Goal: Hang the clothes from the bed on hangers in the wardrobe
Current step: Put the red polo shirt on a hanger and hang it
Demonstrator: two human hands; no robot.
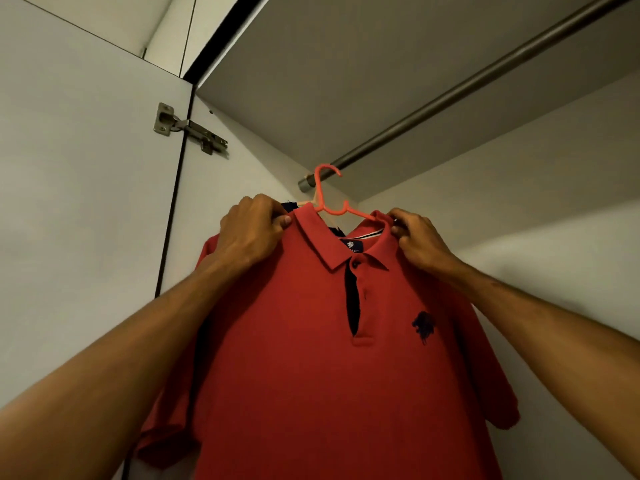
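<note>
The left hand [251, 233], just left of the frame's centre, pinches the shoulder of a red polo shirt [311, 358] right beside its collar [322, 244], thumb and fingers curled onto the cloth. The right hand [417, 239], right of centre, nips the opposite shoulder the same way. Holding both shoulders at once looks meant to square the shirt on its coral plastic hanger [323, 199] so that neither side slides off. The hanger's arms run under the collar between the two hands, and its hook rises to the near end of the dark metal rail [450, 95], which slants away to the upper right. The hook seems to curl over the rail, though I cannot tell whether it bears weight yet. So the shirt is inside the wardrobe, front towards us, filling the lower middle of the frame. Behind the collar peeps a dark garment [289, 204], seemingly on a paler hanger. At left stands the open door [69, 168] with its steel hinge [188, 128].
</note>
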